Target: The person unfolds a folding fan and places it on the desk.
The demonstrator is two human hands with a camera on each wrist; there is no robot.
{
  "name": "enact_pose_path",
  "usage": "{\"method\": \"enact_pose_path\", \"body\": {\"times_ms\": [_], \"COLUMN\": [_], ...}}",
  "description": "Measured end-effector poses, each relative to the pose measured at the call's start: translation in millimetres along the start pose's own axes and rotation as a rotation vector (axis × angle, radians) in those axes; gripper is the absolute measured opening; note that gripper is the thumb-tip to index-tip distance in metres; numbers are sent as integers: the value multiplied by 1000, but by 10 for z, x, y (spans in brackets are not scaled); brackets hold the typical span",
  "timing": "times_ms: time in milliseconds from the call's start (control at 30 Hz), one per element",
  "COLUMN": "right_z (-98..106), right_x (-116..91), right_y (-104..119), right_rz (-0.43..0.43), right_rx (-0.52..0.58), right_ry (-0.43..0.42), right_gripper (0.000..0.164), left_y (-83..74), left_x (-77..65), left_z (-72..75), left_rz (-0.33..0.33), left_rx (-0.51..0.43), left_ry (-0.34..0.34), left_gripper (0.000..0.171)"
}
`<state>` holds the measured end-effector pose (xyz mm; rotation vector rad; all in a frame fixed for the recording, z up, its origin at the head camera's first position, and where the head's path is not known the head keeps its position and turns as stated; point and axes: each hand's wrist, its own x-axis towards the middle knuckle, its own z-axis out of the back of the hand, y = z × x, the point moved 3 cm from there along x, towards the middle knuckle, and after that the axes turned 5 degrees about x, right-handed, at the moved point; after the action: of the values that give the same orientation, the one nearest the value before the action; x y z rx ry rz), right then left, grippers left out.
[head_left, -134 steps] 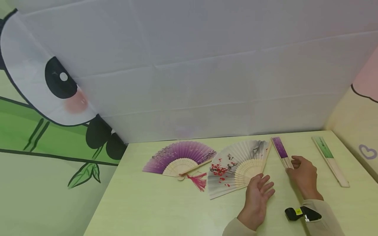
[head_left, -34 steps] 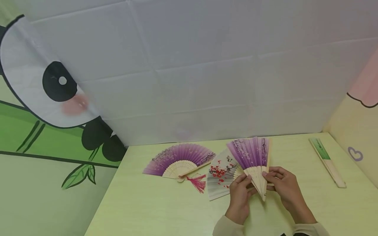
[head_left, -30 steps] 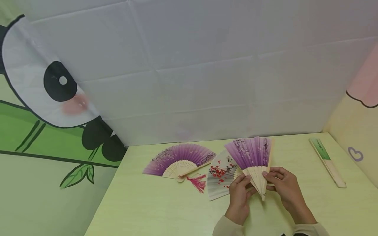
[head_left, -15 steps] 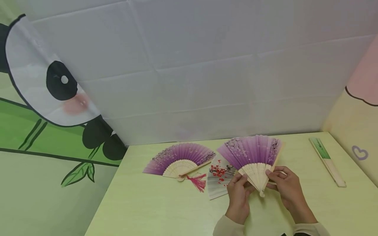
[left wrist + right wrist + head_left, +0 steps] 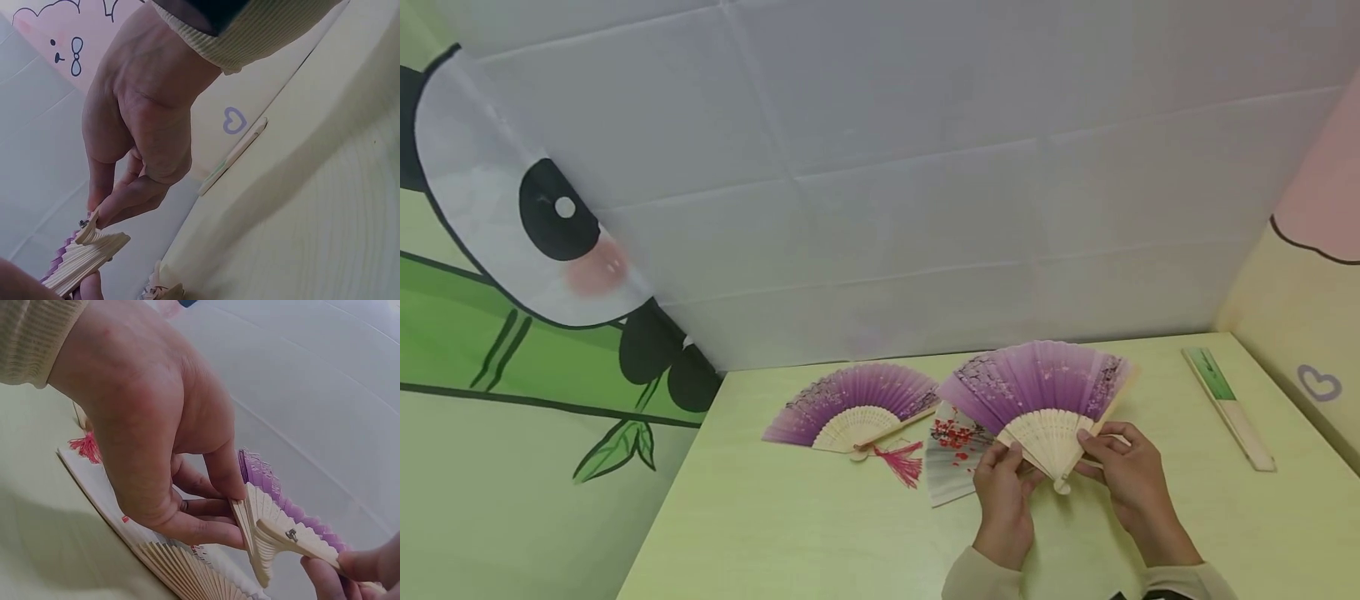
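Note:
In the head view, a purple folding fan [image 5: 1041,379] with pale ribs is spread wide, pivot end toward the person. My left hand [image 5: 1004,504] pinches its left outer rib between thumb and fingers. On the opposite side, my right hand [image 5: 1131,475] pinches the other outer rib, thumb on top. The left wrist view shows the right hand [image 5: 140,125] at the rib ends, with the fan's ribs [image 5: 87,259] seen edge-on. From the right wrist, the left hand [image 5: 162,425] grips the pale ribs above a white fan with red blossoms [image 5: 951,458], which the held fan partly covers.
Left of the hands lies another spread purple fan [image 5: 857,408] with a pink tassel [image 5: 901,467]. A folded green fan [image 5: 1228,408] rests at the right of the pale table [image 5: 775,533]. A white sheet [image 5: 887,208] hangs behind; a painted wall [image 5: 1307,333] borders the right.
The purple fan lay folded on the table at first, near my right hand. Both hands then held it partly spread, and its leaf has since fanned out wider to both sides.

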<state>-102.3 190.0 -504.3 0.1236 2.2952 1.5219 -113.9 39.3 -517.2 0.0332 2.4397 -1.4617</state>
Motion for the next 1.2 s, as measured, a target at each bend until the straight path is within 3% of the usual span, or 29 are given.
{"method": "enact_pose_path", "body": {"times_ms": [233,767,1200], "right_z": [33,93,203], "right_x": [2,37,48], "right_y": [-12,-4,19], "right_rz": [-23,-36,-44], "right_rx": [44,131,171], "right_ry": [-32,-117,-155], "right_gripper": [19,21,22], "left_y": [31,77,194], "left_x": [-7,-46,-99], "left_z": [-6,-45,-92], "left_rz": [0,-2,-8], "left_rx": [-18,-109,-124], "left_ry": [-27,-43,-30], "left_gripper": [6,15,5]}}
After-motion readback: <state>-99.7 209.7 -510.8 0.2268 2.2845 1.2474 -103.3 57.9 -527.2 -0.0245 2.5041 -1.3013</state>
